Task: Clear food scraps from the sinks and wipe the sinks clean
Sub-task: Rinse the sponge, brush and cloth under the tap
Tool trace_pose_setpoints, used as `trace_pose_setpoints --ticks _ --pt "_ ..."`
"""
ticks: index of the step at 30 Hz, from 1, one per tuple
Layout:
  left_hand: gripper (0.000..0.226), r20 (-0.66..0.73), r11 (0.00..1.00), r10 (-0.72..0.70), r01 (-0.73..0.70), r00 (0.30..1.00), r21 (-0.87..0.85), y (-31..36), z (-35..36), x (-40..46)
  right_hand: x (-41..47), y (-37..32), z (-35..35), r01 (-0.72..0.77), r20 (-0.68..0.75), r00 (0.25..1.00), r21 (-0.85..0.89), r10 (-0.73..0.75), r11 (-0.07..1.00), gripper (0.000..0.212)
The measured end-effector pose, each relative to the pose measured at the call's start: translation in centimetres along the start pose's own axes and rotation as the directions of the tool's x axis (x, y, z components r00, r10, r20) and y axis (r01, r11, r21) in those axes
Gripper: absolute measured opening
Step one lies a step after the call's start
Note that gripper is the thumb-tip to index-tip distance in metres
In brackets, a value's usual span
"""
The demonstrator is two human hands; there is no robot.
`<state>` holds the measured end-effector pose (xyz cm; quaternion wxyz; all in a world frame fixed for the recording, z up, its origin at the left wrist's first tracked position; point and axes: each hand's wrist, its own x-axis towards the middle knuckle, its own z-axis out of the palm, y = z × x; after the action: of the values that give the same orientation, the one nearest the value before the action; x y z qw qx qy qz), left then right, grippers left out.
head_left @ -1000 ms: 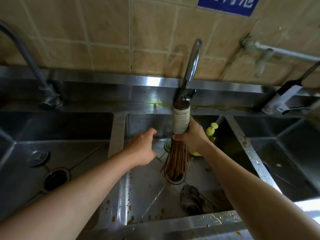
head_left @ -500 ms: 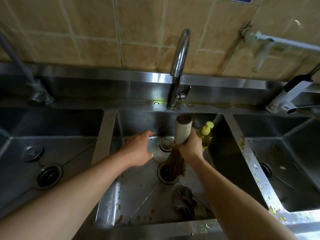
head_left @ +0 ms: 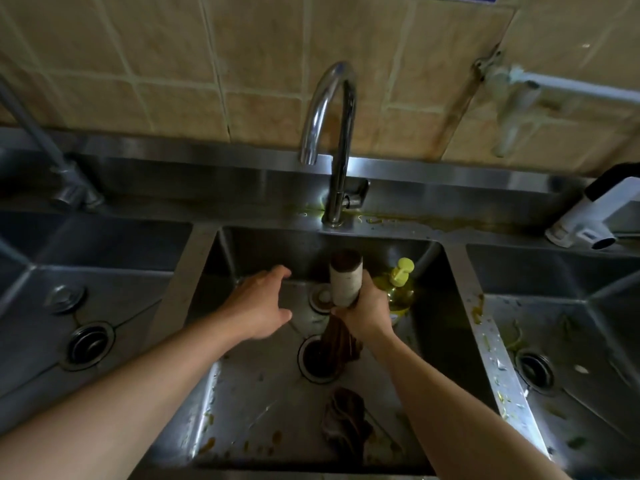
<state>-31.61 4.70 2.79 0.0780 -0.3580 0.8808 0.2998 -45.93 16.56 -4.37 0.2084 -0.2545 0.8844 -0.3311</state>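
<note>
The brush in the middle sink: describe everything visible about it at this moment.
The brush is a bundle of thin brown bristles, looking like bamboo or straw, bound into a pale wrapped handle with a dark round top. It stands nearly upright in the middle sink. The right hand holds it where wrap meets bristles, and the bristle tips splay over the drain. The left hand hovers beside it, apart.

Both forearms and hands [head_left: 258, 303] are bare, no sleeves.
</note>
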Motion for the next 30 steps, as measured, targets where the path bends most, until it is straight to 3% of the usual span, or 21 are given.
trace_pose_setpoints --ticks 5,12,17,22,26,30 --pt "0.068 -0.009 0.997 -0.013 0.012 1.000 -0.080 1.5 0.1 0.4 -0.3 0.3 -0.6 0.066 0.041 0.997 0.006 -0.066 0.998 0.065" --pt "0.063 -0.111 0.930 0.044 -0.081 0.993 -0.357 4.0 -0.7 0.9 -0.4 -1.5 -2.0 0.213 0.113 0.973 -0.100 -0.201 0.972 0.055" --pt "0.053 -0.202 0.851 -0.048 -0.066 0.978 -0.522 4.8 -1.7 0.9 -0.4 -4.0 -2.4 0.303 0.173 0.946 -0.161 -0.275 0.939 0.055" --pt "0.055 -0.261 0.897 -0.053 -0.069 0.964 -0.436 4.5 -2.3 0.2 -1.1 -4.4 -2.2 0.326 0.227 0.926 -0.082 -0.300 0.942 0.057" --pt "0.039 -0.313 0.932 -0.020 -0.096 0.949 -0.350 4.1 -3.6 -0.4 -0.8 -3.8 -3.5 0.237 0.297 0.930 -0.031 -0.218 0.971 0.091" --pt "0.038 -0.405 0.926 -0.059 -0.102 0.912 -0.363 2.6 -4.4 -0.6 -0.2 -2.7 -4.0 0.192 0.168 0.968 -0.013 -0.188 0.981 0.072"
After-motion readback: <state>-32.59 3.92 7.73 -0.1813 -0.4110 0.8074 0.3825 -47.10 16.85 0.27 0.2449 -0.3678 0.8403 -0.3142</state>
